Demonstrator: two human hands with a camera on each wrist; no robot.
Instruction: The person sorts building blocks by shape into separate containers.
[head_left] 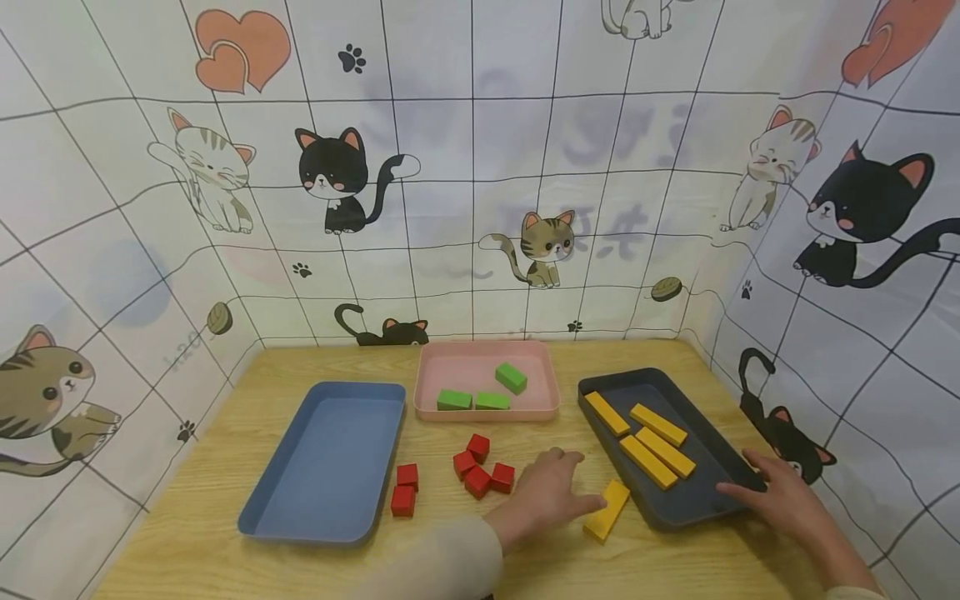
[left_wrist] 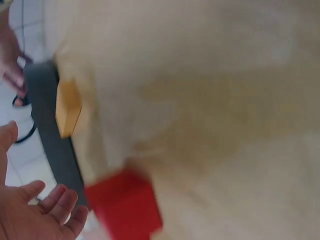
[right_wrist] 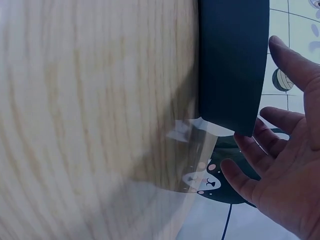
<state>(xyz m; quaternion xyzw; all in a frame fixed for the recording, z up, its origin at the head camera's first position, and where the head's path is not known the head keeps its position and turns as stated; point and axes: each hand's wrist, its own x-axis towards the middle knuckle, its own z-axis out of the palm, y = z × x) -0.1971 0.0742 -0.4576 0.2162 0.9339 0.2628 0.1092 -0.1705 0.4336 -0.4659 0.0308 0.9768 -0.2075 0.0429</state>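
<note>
My left hand (head_left: 546, 493) hovers with spread fingers between the red cubes and a loose yellow block (head_left: 607, 510). Nothing is in its grasp; the thumb points toward that block, which lies on the table beside the dark tray (head_left: 678, 512). Several yellow blocks (head_left: 648, 462) lie in this tray. At the tray's near right corner is my right hand (head_left: 783, 492), fingers loosely extended. The right wrist view has its fingertips (right_wrist: 245, 142) at the tray's edge, the thumb apart from it. A red cube (left_wrist: 125, 207) looks blurred in the left wrist view.
A blue tray (head_left: 322, 467) with nothing in it stands at the left. At the back, a pink tray (head_left: 480, 358) contains three green blocks (head_left: 512, 377). Several red cubes (head_left: 477, 481) are on the wooden table (head_left: 202, 500) between the trays. A cat-patterned sheet (head_left: 450, 167) surrounds the table.
</note>
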